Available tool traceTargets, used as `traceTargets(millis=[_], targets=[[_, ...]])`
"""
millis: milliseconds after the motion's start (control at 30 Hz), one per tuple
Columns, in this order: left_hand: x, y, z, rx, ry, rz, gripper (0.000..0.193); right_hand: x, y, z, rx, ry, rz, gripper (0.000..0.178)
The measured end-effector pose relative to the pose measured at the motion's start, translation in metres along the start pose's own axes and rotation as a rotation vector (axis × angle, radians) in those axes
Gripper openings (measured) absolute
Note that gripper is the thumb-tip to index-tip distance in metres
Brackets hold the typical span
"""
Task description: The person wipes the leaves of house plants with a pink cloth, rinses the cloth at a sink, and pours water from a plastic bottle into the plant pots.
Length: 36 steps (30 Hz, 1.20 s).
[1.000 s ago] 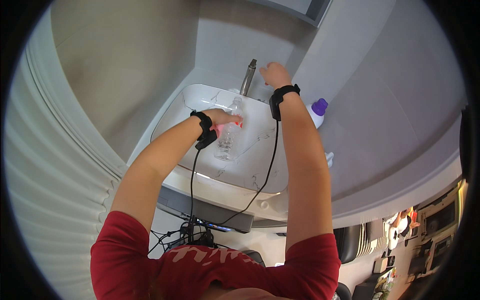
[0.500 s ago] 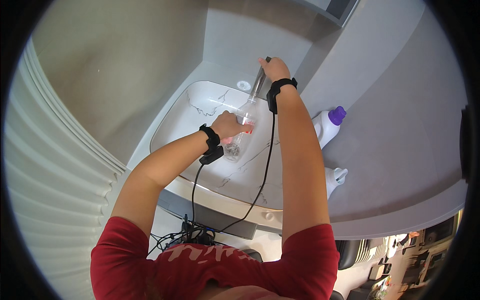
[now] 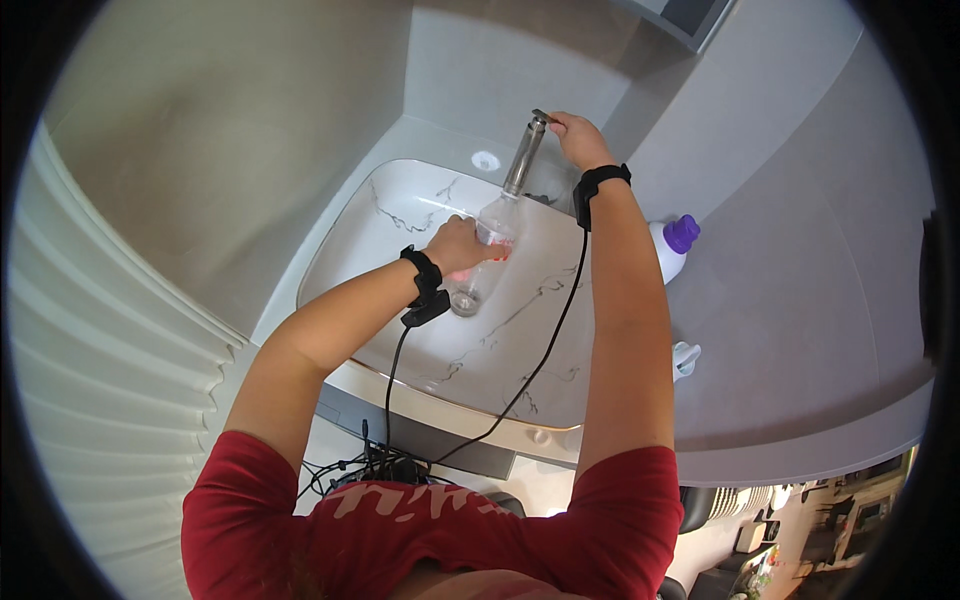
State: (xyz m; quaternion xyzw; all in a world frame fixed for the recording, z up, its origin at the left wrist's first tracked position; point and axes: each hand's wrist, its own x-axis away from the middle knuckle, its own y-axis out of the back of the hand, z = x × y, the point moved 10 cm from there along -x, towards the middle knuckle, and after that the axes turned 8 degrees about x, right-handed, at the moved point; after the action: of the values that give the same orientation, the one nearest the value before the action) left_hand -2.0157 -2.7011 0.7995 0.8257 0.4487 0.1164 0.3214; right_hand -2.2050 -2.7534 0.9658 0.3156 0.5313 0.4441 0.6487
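- Overhead, the head view records two hands, each with a black wrist strap; a black cable runs from each strap down to the person's red shirt.
- The left hand [image 3: 462,246] has its fingers wrapped around one clear plastic bottle [image 3: 482,258], held tilted over the basin with its mouth up beneath the spout.
- The right hand [image 3: 577,137] rests on top of one tall metal faucet [image 3: 524,155], fingers curled narrowly on its handle; how firmly they hold it cannot be told.
- One white basin [image 3: 400,215] with grey marbling is present, rectangular with rounded corners; one round fitting sits behind its rim.
- One white bottle with a purple cap [image 3: 672,246] stands on the grey counter [image 3: 800,330], just right of the right forearm; one small pale object [image 3: 685,358] lies nearer the counter's front edge.
- Room: plain grey walls meet behind the sink; pale ribbed curtain folds hang at the left; tangled cables lie below the basin.
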Motion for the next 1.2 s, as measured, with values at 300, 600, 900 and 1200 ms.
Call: traceTargets(millis=[300,600,900,1200], targets=[[0.002,-0.007,0.003,0.269,0.119,0.178,0.068,0.09,-0.057,-0.015,-0.473,-0.502,0.311,0.1],[-0.002,-0.011,0.01,0.368,0.068,0.223,0.063,0.125,-0.132,0.044,-0.832,-0.4,0.442,0.058],[0.016,0.025,0.031,0.282,0.133,0.235,0.048,0.116,-0.129,0.018,-0.722,-0.536,0.254,0.045],[0.056,0.105,0.05,0.562,0.241,0.036,0.038,0.13,-0.118,0.043,-0.802,-0.627,0.342,0.042]])
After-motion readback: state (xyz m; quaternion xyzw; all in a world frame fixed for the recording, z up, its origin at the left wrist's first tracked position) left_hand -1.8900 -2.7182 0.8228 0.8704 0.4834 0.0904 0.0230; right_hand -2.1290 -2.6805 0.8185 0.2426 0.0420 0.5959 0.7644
